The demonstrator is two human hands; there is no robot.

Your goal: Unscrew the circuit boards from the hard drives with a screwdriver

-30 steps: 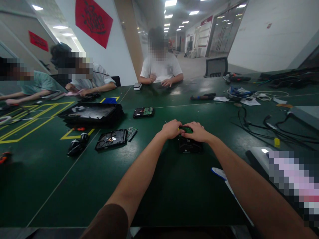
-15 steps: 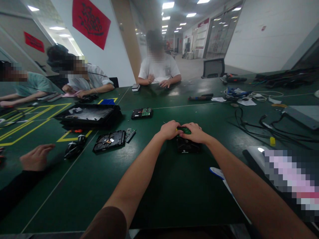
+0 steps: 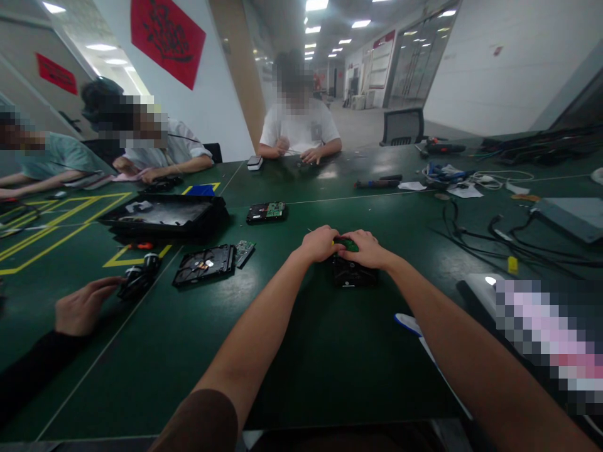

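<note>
A black hard drive lies on the green table in front of me, with a green circuit board at its far end. My left hand is closed at the board's left edge. From it a thin shaft pokes out to the left, and a bit of yellow shows by the thumb, which looks like a slim screwdriver. My right hand curls over the board's right side, its thumb and fingers gripping it. Fingers hide much of the board and the drive's far edge.
Left of my arms lie an opened hard drive, a small circuit board and another drive. A black tray stands behind. A co-worker's hand touches a black bundle. Black cables are at right.
The co-worker's hand at left has moved right and reached the black bundle. My view has shifted slightly; both my hands stay at the board and drive.
</note>
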